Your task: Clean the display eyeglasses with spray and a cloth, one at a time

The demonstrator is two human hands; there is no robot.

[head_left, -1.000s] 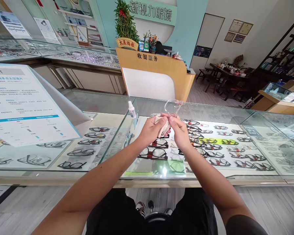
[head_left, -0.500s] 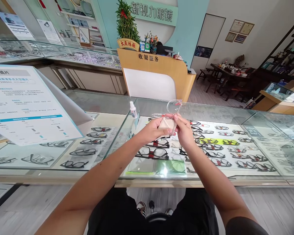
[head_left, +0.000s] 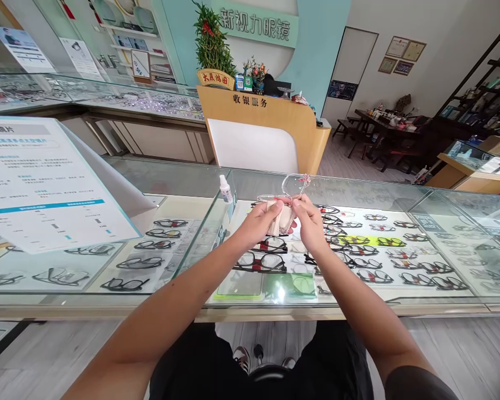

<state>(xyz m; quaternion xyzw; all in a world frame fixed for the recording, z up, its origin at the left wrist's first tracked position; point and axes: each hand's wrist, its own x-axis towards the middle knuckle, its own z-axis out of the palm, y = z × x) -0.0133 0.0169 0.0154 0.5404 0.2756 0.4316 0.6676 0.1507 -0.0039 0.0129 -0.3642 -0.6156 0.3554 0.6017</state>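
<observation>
I've got both arms angled inward over the glass counter [head_left: 275, 312], hands nearly meeting. On my feed the left hand [head_left: 259, 219] pinches the pale cloth [head_left: 277, 220] against the clear glasses [head_left: 295, 184]; the right hand [head_left: 310, 221] pinches their frame, one lens poking up beyond.

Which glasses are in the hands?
The clear-framed pair held between left hand and right hand; the other pairs nearby lie under the counter glass.

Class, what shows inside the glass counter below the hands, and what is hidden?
Eyeglasses in rows and a yellow strip show inside. The left hand, right hand and pale cloth block part of the view; what lies behind them cannot be seen.
</observation>
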